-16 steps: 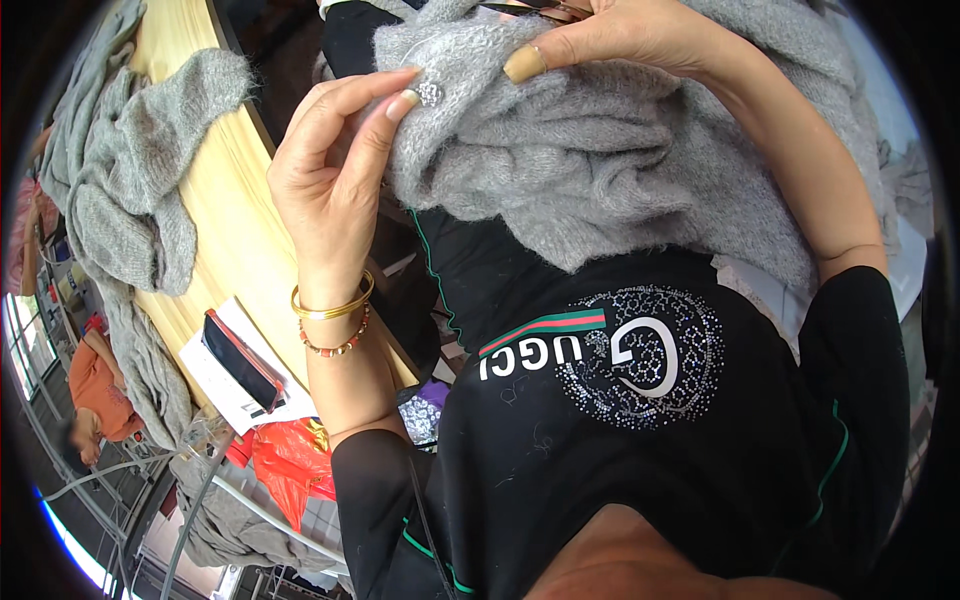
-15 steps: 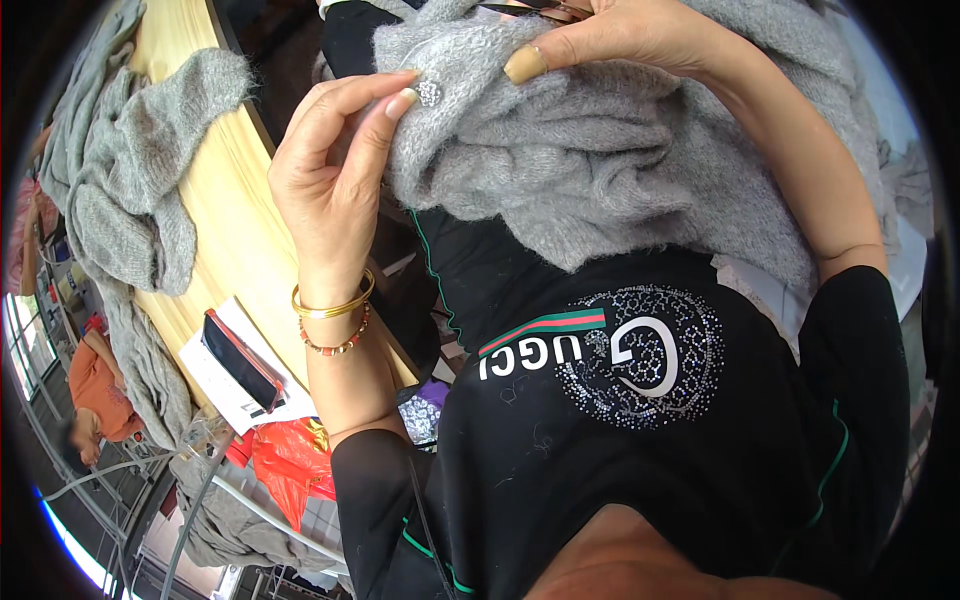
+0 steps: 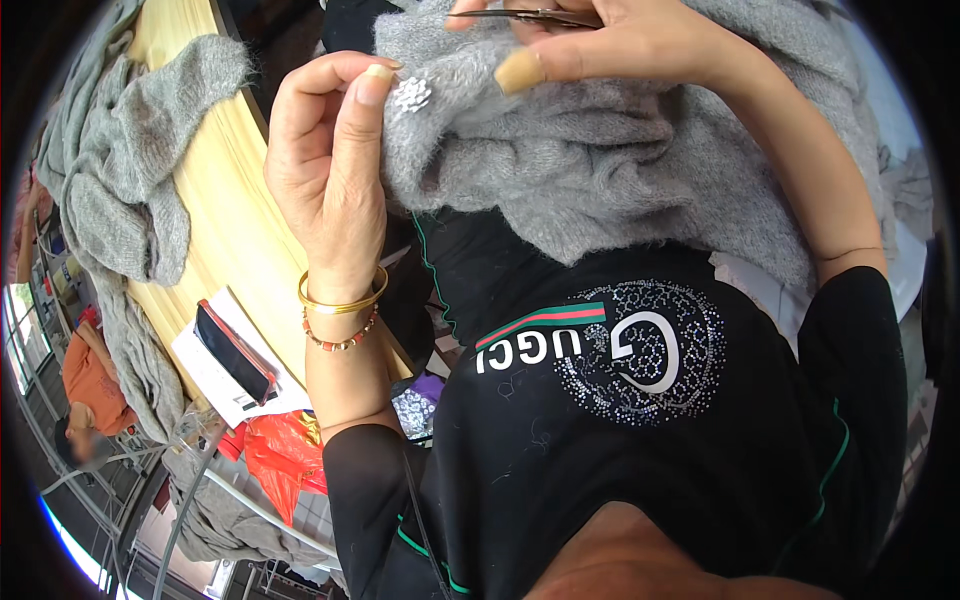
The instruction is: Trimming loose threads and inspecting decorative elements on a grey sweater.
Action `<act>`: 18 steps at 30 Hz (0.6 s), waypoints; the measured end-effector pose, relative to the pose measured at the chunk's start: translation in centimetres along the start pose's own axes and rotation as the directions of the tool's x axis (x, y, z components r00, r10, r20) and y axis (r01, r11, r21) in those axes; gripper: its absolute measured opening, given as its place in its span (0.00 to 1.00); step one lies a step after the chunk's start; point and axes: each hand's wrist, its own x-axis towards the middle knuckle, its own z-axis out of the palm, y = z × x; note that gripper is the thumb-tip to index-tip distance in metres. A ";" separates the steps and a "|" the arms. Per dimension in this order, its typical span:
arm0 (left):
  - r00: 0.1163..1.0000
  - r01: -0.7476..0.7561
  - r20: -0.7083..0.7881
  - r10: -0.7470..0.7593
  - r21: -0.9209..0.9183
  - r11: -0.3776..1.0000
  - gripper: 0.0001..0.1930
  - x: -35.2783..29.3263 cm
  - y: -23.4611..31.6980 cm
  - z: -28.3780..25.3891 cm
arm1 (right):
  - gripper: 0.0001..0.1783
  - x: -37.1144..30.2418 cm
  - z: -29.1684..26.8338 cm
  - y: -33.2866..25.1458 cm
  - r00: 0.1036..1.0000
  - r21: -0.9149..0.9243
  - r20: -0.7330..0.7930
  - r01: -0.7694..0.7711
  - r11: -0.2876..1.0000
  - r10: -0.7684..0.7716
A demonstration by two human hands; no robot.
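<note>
A grey fuzzy knit garment (image 3: 600, 150) lies bunched across my lap. On its left edge sits a silver, flower-shaped button (image 3: 412, 95). Thumb and forefinger of my left hand (image 3: 335, 150) are pinched together just left of the button; whatever is between the fingertips is too small to make out. My right hand (image 3: 620, 45) is over the garment's upper part, holding dark thread snips (image 3: 530, 15) whose thin blade points left. A tan cover wraps the tip of my right thumb, and some right fingers are hidden or cut off by the upper frame edge.
To the left runs a light wooden table (image 3: 225, 180) bearing more grey knitwear (image 3: 130, 170). A dark phone (image 3: 235, 350) rests on white paper (image 3: 205, 370) there. Red plastic bags (image 3: 280, 460) lie beside my left elbow. Another person in orange (image 3: 95, 380) is at far left.
My left fingertips have shifted left, off the button, which now shows fully. The snips have come further into view as my right hand turned, its thumb shifting slightly left.
</note>
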 end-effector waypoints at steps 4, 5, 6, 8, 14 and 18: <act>0.996 -0.087 0.018 0.088 -0.029 0.996 0.06 -0.1 0.2 0.8 | 0.20 -0.2 0.4 -0.5 0.982 -0.034 -0.013 0.188 0.982 -0.189; 0.993 -0.113 0.019 0.114 -0.031 0.993 0.06 -0.2 0.3 0.9 | 0.20 -0.3 0.3 -0.9 0.983 -0.113 0.053 0.180 0.977 -0.175; 0.993 -0.112 0.017 0.113 -0.030 0.993 0.06 -0.3 0.4 0.9 | 0.20 -0.2 0.3 -0.9 0.983 -0.112 0.055 0.181 0.977 -0.176; 0.990 -0.138 0.001 0.138 0.033 0.990 0.06 -0.4 0.5 1.0 | 0.19 -0.2 0.4 -0.7 0.972 -0.116 0.062 0.231 0.966 -0.225; 0.979 -0.203 0.030 0.202 0.075 0.976 0.07 -0.5 0.2 1.1 | 0.18 -0.1 0.9 0.2 0.869 -0.182 0.034 0.491 0.852 -0.493; 0.979 -0.205 0.045 0.201 0.120 0.971 0.07 -0.5 0.3 1.0 | 0.19 0.3 0.7 0.3 0.794 -0.220 0.139 0.608 0.763 -0.592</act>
